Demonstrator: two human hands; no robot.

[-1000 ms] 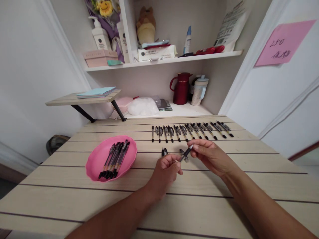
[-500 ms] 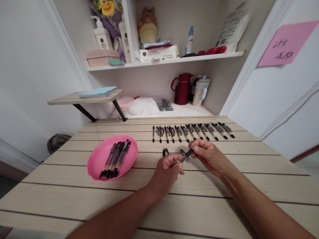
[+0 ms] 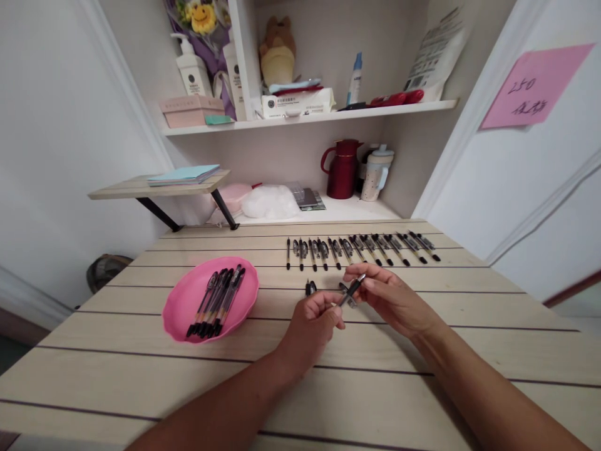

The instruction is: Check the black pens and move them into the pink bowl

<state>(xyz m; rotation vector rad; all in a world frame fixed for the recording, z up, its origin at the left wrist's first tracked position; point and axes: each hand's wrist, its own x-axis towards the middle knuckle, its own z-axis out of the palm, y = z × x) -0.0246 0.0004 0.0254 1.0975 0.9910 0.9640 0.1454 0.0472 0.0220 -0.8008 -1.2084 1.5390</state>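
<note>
Beige boards (image 3: 375,401) carry a row of black pens (image 3: 360,250) before white shelves (image 3: 375,113).

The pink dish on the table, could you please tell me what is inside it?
The pink dish holds a bunch of pens with black ends, lying close together. Whatever is directly beneath them is covered, so I cannot tell whether anything is there.

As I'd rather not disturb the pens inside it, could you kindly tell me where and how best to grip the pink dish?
I'd grip the pink dish by its wavy left rim, probably coming from the left: that edge is bare, while the pens inside slant across the middle.
</note>
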